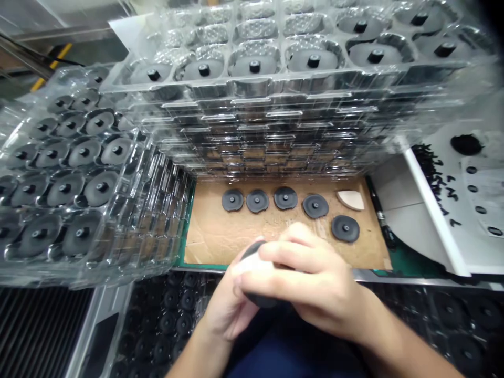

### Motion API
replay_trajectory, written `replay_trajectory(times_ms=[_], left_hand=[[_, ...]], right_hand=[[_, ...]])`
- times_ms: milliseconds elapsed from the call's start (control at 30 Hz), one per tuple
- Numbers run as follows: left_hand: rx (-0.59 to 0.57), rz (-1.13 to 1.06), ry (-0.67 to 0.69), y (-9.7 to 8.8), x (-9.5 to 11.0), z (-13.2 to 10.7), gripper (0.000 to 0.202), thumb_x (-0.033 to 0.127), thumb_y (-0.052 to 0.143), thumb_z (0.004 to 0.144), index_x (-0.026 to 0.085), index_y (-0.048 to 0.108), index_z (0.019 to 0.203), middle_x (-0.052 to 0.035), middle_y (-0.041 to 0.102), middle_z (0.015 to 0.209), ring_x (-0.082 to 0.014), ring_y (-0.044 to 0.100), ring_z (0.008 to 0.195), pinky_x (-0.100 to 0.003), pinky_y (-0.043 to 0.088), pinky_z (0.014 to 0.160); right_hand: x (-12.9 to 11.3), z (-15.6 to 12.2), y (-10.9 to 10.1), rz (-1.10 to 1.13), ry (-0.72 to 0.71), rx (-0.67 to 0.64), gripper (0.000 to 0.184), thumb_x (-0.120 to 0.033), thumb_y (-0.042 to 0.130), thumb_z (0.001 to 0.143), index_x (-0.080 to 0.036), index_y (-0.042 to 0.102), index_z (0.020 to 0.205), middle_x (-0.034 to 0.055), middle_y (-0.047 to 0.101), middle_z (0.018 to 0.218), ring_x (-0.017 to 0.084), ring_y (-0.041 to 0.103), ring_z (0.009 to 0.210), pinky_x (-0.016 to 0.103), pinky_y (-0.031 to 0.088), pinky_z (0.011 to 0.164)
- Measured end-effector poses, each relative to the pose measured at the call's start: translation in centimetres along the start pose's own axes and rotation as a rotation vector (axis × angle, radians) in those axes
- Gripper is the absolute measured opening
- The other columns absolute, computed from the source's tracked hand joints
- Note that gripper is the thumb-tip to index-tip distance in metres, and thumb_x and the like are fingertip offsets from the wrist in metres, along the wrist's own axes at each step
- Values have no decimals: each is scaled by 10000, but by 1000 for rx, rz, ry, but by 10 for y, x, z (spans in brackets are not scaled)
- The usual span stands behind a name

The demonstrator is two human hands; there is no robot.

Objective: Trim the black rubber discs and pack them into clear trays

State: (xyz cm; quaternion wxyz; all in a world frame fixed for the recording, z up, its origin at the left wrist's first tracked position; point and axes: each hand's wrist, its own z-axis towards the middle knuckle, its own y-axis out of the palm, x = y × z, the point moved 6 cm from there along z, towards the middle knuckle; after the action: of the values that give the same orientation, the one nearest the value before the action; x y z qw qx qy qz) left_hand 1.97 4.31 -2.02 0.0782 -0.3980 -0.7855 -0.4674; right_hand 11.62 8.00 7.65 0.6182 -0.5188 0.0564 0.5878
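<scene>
- Lower centre: left hand [225,310] and right hand [317,273] hold a dark-grey round plastic disc [252,249], fingers closed around it.
- Open room: lower left of the brown flat cardboard sheet [216,236].
- Transparent plastic tray stacks [268,124] border its upper and left edges.

clasped and partly hidden

shows a rounded dark grey disc [263,301], raised and tilted, clasped between the left hand [227,310] and the right hand [315,273], with only upper and lower portions exposed. includes a white piece [250,265] lying against the disc, partly beneath the right hand, blurred in outline.
</scene>
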Motion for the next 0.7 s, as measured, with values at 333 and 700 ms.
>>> replay_trajectory(times_ms=[333,700], left_hand=[[-245,-133,-66,1,1,-1,461,235,787,633,252,662,1077,-22,713,1088,-233,679,952,-227,535,767],[-258,-105,-80,11,-4,-2,562,411,785,601,215,643,1109,-45,696,1056,-210,662,953,-268,486,870]], right_hand=[[90,-100,20,332,943,195,235,-376,576,830,-234,703,968,47,703,1004,204,643,871,298,513,719],[28,-49,-26,14,453,354,224,-183,555,872,-280,634,1057,-24,691,998,137,596,841,249,450,721]])
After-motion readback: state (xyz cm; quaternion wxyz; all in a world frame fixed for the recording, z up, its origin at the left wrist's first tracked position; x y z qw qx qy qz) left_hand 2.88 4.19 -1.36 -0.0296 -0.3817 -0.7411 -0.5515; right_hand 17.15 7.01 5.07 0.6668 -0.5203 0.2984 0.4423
